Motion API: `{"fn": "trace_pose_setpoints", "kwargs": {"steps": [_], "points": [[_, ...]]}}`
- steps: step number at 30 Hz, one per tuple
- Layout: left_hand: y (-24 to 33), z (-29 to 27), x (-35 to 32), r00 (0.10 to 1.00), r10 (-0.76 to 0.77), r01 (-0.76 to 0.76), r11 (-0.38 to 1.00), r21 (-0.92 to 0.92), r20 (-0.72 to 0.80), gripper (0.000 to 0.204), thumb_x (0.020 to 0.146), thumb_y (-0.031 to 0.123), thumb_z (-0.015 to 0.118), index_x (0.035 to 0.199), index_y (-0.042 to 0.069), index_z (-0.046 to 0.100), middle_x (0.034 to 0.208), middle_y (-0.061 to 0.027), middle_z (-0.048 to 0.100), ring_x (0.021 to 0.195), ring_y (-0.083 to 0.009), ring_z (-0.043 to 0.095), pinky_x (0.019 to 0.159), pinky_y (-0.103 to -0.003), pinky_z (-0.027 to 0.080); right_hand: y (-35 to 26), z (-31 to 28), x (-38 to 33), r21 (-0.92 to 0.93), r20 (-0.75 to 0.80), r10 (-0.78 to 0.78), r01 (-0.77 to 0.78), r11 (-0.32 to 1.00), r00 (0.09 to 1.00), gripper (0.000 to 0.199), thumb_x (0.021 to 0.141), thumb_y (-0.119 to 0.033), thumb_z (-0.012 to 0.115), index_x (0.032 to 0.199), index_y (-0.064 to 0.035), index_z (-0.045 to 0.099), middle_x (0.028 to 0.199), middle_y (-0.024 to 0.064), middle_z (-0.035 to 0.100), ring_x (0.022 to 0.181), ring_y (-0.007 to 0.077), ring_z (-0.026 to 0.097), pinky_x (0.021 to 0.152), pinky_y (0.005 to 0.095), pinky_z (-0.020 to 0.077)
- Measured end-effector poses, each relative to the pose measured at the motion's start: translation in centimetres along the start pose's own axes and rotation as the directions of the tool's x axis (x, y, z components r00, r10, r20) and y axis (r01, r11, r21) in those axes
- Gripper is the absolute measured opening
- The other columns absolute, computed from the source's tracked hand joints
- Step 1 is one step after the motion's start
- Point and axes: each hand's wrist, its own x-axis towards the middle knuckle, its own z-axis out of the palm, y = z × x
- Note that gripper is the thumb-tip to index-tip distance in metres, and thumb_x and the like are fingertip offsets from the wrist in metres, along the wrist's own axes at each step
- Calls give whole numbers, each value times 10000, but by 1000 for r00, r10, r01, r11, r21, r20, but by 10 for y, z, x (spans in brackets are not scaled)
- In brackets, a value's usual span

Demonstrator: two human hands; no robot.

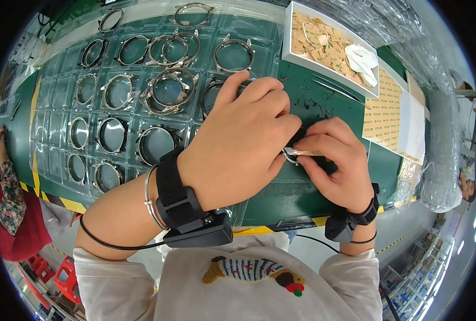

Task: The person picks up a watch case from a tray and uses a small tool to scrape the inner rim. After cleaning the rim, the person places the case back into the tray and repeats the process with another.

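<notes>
1. While white sleeves (117,278) are covering the upper arms, black wrist units (203,230) are sitting strapped around both wrists.
2. The left hand (243,142) is arching back-up over the work; its grip is hiding beneath it, so I cannot tell whether it is clasping anything.
3. The right hand (334,158) is pinching a slim pale tool (304,153) between thumb and forefinger.
4. Between the hands, a small silver-edged part (287,158) is showing at the tool's tip, near the left thumb.
5. Leftward on the green table (386,166), a clear compartmented tray (48,104) is holding metal rings (140,145), some overlapping.
6. Beyond the right hand, a pointed metal tool (337,88) is lying near a white box (328,73), which is containing tan scraps (310,40).
7. At far left, a co-worker's floral sleeve (13,198) is showing.
</notes>
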Motion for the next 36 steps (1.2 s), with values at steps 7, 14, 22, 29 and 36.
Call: {"fn": "trace_pose_setpoints", "kwargs": {"steps": [7, 14, 22, 29, 36], "points": [[0, -1, 0, 1000, -6, 6, 1000, -11, 3, 399, 738, 140, 818, 1118, 102, 698, 1093, -69, 602, 1297, -310, 498, 1148, -524, 303, 0, -2, 1, 19, 36, 20, -20, 1000, 999, 241, 703, 60, 764, 924, -34, 750, 888, 84, 664, 837, 259, 609, 678, 338, 508], [0, -1, 0, 1000, -9, 9, 1000, -10, 15, 405, 733, 142, 826, 1116, 98, 702, 1094, -67, 602, 1295, -307, 499, 1150, -525, 300, 4, -4, 0, 44, 61, -6, 4, 999, 998, 207, 708, 63, 757, 895, -26, 758, 867, 85, 661, 817, 252, 593, 694, 341, 489], [1, 0, 0, 1000, -13, 13, 1000, -2, 17, 400, 736, 143, 824, 1117, 96, 709, 1074, -59, 628, 1294, -306, 502, 1155, -528, 294, 1, -4, 0, 57, 89, 19, -25, 998, 996, 183, 721, 68, 750, 884, -15, 752, 871, 91, 656, 814, 257, 594, 696, 342, 486], [1, -1, 0, 999, -6, 5, 1000, 21, 46, 401, 741, 136, 816, 1123, 92, 706, 1080, -59, 639, 1291, -307, 506, 1159, -533, 289, -2, 5, -3, 23, 2, 5, -5, 1000, 1000, 157, 748, 45, 750, 887, -24, 729, 865, 97, 636, 788, 294, 580, 700, 377, 492], [3, -1, -1, 998, -9, 8, 1000, 21, 58, 412, 749, 134, 811, 1144, 91, 701, 1089, -61, 639, 1305, -309, 495, 1170, -538, 276, 2, -2, 0, 71, 51, 8, -11, 997, 999, 176, 734, 82, 744, 887, -5, 746, 884, 100, 644, 809, 271, 600, 705, 353, 492]]}}
